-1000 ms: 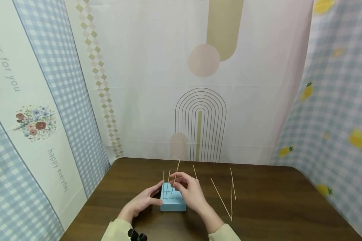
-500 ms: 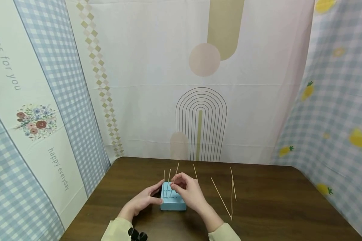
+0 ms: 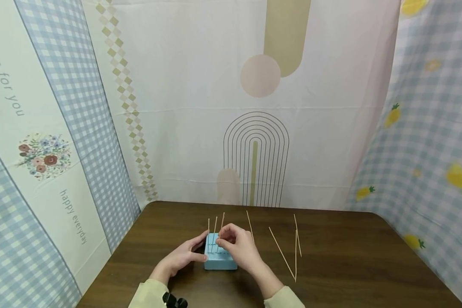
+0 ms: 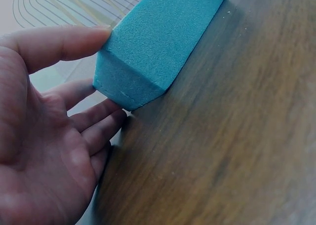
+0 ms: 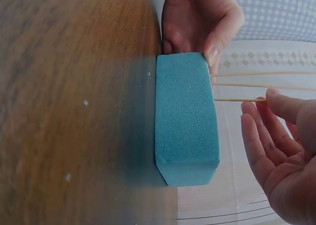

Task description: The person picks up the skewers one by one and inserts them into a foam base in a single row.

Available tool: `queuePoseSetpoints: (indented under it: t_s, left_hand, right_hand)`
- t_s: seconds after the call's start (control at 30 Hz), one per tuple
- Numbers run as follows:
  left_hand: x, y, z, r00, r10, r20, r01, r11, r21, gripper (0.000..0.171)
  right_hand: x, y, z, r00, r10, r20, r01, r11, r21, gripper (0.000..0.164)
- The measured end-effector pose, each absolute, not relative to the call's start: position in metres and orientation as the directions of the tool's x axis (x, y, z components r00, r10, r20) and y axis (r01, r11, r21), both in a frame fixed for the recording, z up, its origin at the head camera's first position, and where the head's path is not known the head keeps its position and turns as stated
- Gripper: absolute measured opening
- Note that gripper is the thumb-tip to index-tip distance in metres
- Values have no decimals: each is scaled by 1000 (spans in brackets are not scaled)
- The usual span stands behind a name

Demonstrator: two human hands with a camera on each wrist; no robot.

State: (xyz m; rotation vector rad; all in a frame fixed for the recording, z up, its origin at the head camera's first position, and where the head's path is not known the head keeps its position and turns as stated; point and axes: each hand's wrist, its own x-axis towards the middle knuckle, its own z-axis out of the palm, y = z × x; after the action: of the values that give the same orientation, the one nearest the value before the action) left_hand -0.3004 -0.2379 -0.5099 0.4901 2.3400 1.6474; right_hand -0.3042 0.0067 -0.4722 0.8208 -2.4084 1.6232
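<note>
Draped cloth (image 3: pixel 185 85), white with beige shapes and flanked by blue gingham, hung behind a dark brown wood-grain table (image 3: pixel 342 273). Toward 6 o'clock in the head view sat a pale blue rectangular foam block (image 3: pixel 221 263). At its 9 o'clock end the left hand (image 3: pixel 182 258) gripped it between thumb and fingers; from 3 o'clock the right hand (image 3: pixel 243 248) pinched a thin, pale wooden stick (image 3: pixel 223 219), whose lower end met the block's upper face. How deep it went could not be made out.

Doing this well probably called for a low pinch, a straight, even push and a firm brace, since so slender a piece could snap and so light a block could slide. The held stick leaned slightly toward 1 o'clock, so a small correction seemed worthwhile.

Two matching upright sticks (image 3: pixel 208 226) stood in the block just beside it, toward 9 o'clock, leaving little finger room there. Three loose pale sticks (image 3: pixel 282 253) lay well off at 3 o'clock. One single loose stick (image 3: pixel 249 222) lay near 2 o'clock, close behind the right hand, where a knuckle could nudge it.
</note>
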Motion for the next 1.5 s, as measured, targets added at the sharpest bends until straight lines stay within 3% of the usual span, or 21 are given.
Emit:
queuePoseSetpoints:
  t_s: [0.23, 0.5, 1.5]
  left_hand:
    - [-301, -242, -513, -902, 430, 41, 196, 324, 926, 93]
    - [-299, -237, -510, -921, 390, -7, 125, 311, 942, 93]
    - [-299, -237, -507, -919, 394, -4, 131, 315, 940, 92]
  right_hand:
    - [-301, 5, -473, -852, -380, 361, -479, 283, -831, 10]
    - [-300, 2, -475, -850, -386, 358, -490, 330, -807, 12]
    - [-301, 0, -477, -798, -418, 434, -583, 355, -731, 11]
